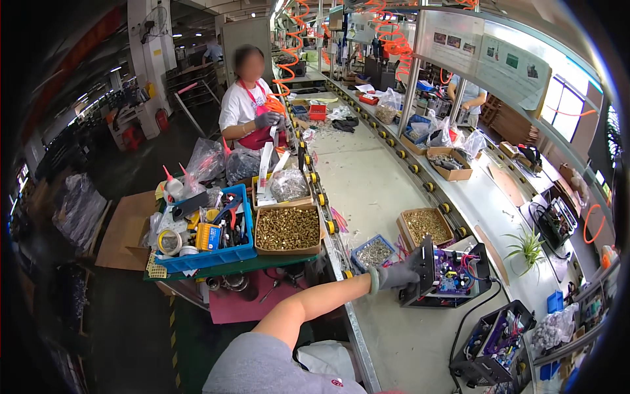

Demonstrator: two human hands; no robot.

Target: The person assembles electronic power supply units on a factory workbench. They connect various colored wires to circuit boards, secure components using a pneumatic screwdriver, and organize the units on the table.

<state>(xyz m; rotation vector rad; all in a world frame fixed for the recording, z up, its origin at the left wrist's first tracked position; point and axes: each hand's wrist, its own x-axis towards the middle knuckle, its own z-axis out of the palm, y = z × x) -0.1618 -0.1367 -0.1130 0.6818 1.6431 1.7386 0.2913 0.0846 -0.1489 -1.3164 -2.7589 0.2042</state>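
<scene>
My left hand point(398, 274), in a grey glove, is at the left end panel of an open black metal case point(426, 289). Its fingers appear closed on that panel, though the fingertips are partly hidden. Inside the case show a purple circuit board point(453, 276) and red and blue wires. A black cable leads from its right side. Beside my hand stands a blue tray of small metal parts point(373, 253). Behind it is a cardboard box of brass-coloured fittings point(425, 226). My right hand is out of view.
A second open case point(493, 345) stands at the lower right. To the left are a blue tool bin point(209, 230) and a box of brass fittings point(287, 230). Roller rails point(331, 226) edge the bench. A gloved co-worker point(249, 105) stands across at far left.
</scene>
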